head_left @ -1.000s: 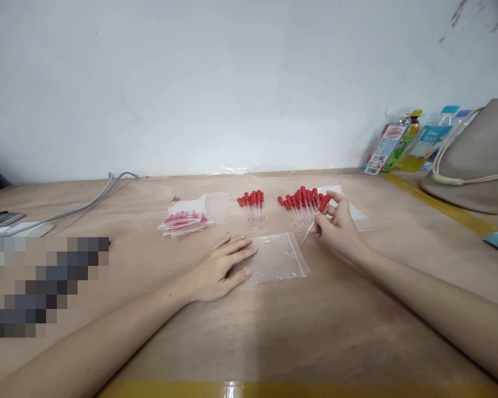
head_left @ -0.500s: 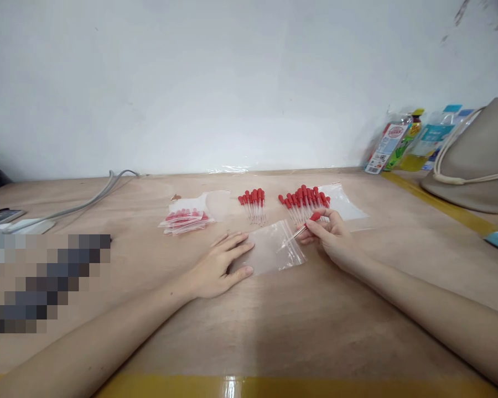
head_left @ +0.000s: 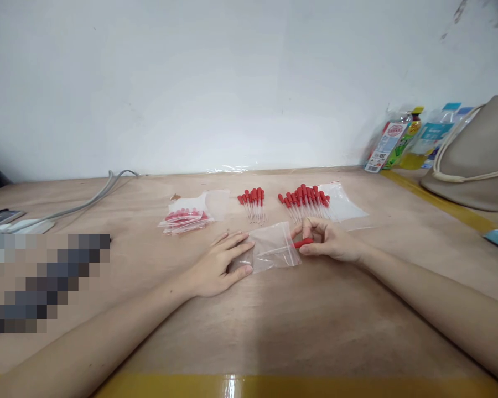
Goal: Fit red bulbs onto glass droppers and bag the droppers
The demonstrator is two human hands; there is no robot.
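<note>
A clear zip bag (head_left: 269, 237) lies on the table with its mouth to the right. My left hand (head_left: 222, 266) rests flat over the bag's left end, fingers spread. With my right hand (head_left: 326, 240) I pinch the red bulb of a dropper (head_left: 304, 242) at the bag's mouth. The dropper's clear tube is inside the bag, while the bulb is still outside at the opening. Beyond the bag stands a small group of red-bulbed droppers (head_left: 253, 200), lying side by side. A larger pile of droppers (head_left: 304, 199) lies behind my right hand.
Filled bags (head_left: 186, 220) are stacked at the left. A flat bag (head_left: 344, 202) lies beside the larger pile. A grey cable (head_left: 83, 207) crosses the left side. Drink bottles (head_left: 431, 135), a carton (head_left: 387, 146) and a beige bag (head_left: 477, 160) stand at the right.
My right hand has moved lower, and the dropper's tube has slid leftward into the zip bag. My left hand has stayed flat on the bag.
</note>
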